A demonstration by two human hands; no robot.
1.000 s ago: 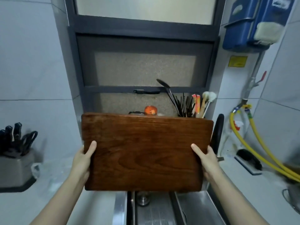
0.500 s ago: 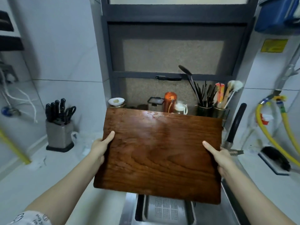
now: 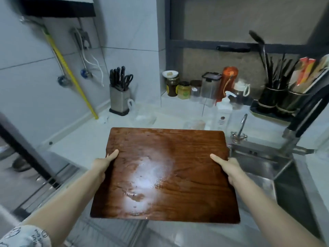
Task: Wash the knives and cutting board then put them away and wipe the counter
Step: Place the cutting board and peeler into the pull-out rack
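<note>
a: where's the dark reddish-brown rectangular wooden cutting board (image 3: 165, 173) now?

b: centre of the frame, held nearly flat in the air, over the seam between the pale white bench (image 3: 85, 139) and the stainless steel sink (image 3: 263, 164) at right. its top face shines wet, with beads of water.

a: and the grip?

b: the left hand (image 3: 103, 164) clasps the left edge, thumb laid on top; the right hand (image 3: 227, 164) clasps the right edge the same way. the fingers underneath are hidden.

a: how would you handle putting it away?

b: i'd judge the board slippery, so keep both thumbs pressed down and both sides level. tipping it first toward the sink would let the water run off there, not onto the bench that has yet to be wiped.

a: anything in the way?

b: the steel knife block with black handles (image 3: 119, 93) stands in the upper left, well apart. the white pump bottle (image 3: 223, 111) and small chrome tap (image 3: 240, 129) sit just beyond the far edge; mind those.
</note>
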